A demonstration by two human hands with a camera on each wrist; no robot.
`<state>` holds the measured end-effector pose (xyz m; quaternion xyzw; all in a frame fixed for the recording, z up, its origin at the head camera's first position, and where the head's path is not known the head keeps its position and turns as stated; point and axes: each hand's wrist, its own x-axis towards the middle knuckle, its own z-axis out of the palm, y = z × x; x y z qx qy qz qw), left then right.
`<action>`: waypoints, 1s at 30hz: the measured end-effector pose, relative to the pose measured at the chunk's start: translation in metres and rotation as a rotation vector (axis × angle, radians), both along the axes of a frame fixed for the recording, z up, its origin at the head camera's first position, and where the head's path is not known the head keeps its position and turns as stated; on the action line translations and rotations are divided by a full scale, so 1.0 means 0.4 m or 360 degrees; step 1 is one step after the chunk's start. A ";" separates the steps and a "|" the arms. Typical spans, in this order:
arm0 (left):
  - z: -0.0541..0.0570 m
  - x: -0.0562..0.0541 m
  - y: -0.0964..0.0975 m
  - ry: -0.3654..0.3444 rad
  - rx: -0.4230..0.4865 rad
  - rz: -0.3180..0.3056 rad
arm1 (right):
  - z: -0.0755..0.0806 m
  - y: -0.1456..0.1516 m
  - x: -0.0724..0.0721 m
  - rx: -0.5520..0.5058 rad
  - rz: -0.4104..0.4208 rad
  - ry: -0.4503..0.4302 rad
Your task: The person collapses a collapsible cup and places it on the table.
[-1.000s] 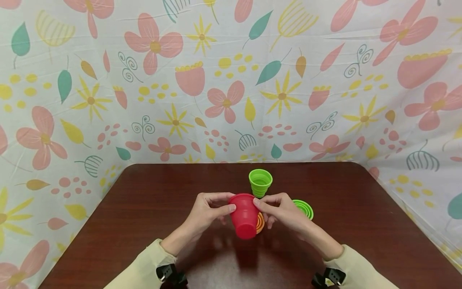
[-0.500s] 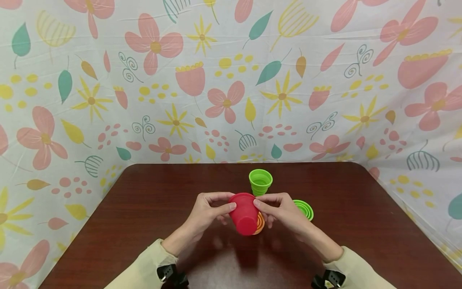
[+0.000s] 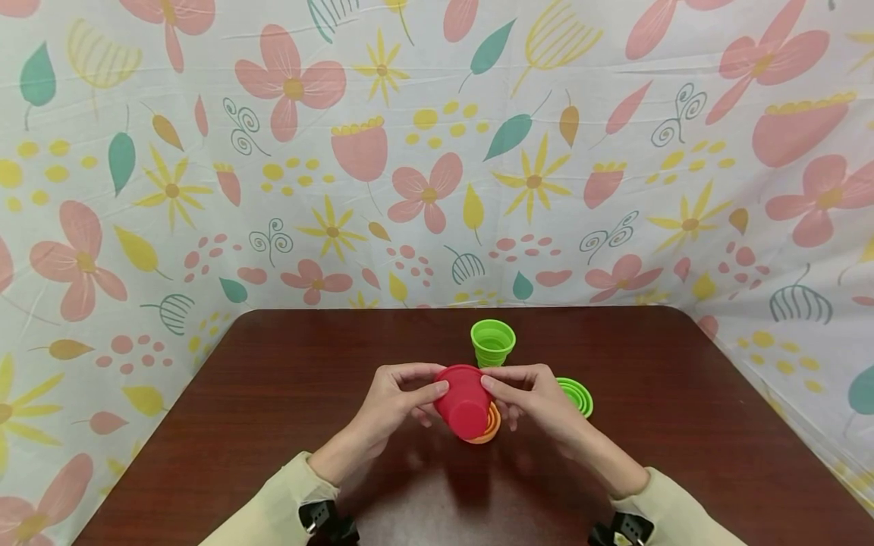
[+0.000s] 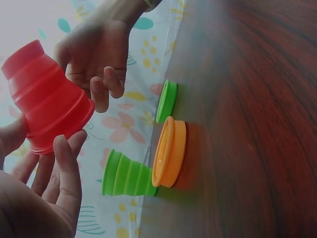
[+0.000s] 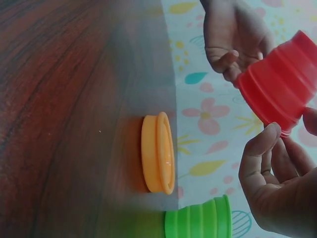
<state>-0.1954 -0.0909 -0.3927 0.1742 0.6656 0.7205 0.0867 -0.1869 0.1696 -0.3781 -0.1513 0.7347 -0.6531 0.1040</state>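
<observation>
Both hands hold a red collapsible cup [image 3: 466, 406] by its rim, raised above the table and tilted with its base toward me. My left hand [image 3: 397, 402] pinches the rim on the left between thumb and fingers. On the right side of the rim, my right hand [image 3: 536, 400] pinches in the same way. Stepped rings show along the cup's wall in the left wrist view, where the cup [image 4: 47, 96] stands extended. Behind and below it lies a flattened orange collapsible cup [image 3: 486, 431], partly hidden by the red one in the head view.
An extended green collapsible cup [image 3: 492, 343] stands upright farther back on the dark wooden table [image 3: 307, 394]. Right of it lies a flattened green collapsible cup [image 3: 575, 396], partly behind the right hand. A flower-patterned cloth [image 3: 423, 227] hangs behind the table.
The red cup's base has tilted upward and slightly right, exposing more of the orange cup. Both hands keep their hold on the rim, nearly still.
</observation>
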 end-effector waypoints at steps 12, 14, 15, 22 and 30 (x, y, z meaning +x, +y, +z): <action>0.003 0.000 0.009 -0.0110 -0.0001 0.0032 | -0.006 -0.005 0.000 -0.0025 -0.0040 -0.0076; 0.004 0.000 0.010 -0.0121 0.0004 0.0031 | -0.006 -0.005 -0.001 -0.0034 -0.0038 -0.0075; 0.004 0.000 0.011 -0.0128 0.0008 0.0031 | -0.006 -0.005 -0.001 -0.0039 -0.0036 -0.0075; 0.002 0.000 0.016 -0.0187 0.0032 0.0028 | -0.007 -0.005 -0.003 -0.0079 -0.0038 -0.0096; 0.007 0.002 0.016 -0.0226 0.0011 0.0031 | -0.003 0.002 -0.005 -0.0099 -0.0026 -0.0147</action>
